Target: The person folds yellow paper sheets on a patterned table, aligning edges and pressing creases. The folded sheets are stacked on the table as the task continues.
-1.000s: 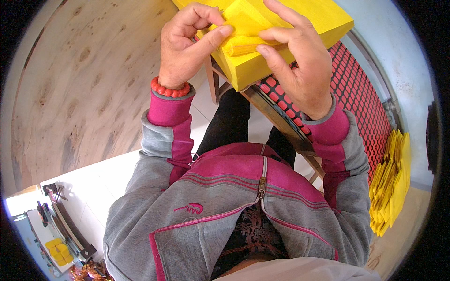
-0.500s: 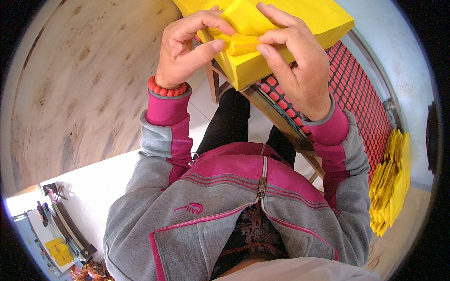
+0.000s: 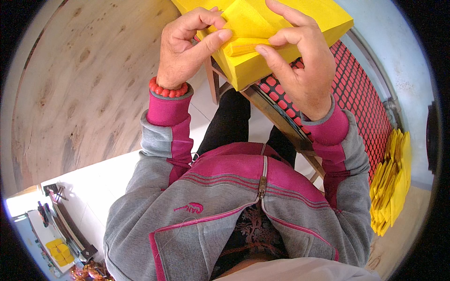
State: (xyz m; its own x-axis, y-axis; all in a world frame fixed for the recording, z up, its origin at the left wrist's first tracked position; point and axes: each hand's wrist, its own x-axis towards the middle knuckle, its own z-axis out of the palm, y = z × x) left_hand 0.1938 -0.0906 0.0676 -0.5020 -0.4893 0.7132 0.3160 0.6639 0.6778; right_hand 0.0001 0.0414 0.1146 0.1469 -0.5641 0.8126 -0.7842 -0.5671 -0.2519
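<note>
Above a yellow stack at the top, a folded piece of yellow paper or thin cloth is raised between my hands; which material it is I cannot tell. My left hand, with a red bead bracelet at the wrist, is closed on the piece's left end, thumb against the bent index finger. Thumb and index finger of my right hand pinch the right end of its narrow rolled fold. The other right-hand fingers are lifted over the stack. A wider flap of the piece stands up behind the fold.
The stack rests on a wooden bench with a red-and-black patterned cover. More folded yellow pieces are piled at the right. A wooden board fills the left side. Small yellow items sit on a table at lower left.
My right hand has shifted slightly right along the fold, its upper fingers rising. The left thumb has moved up and right onto the piece.
</note>
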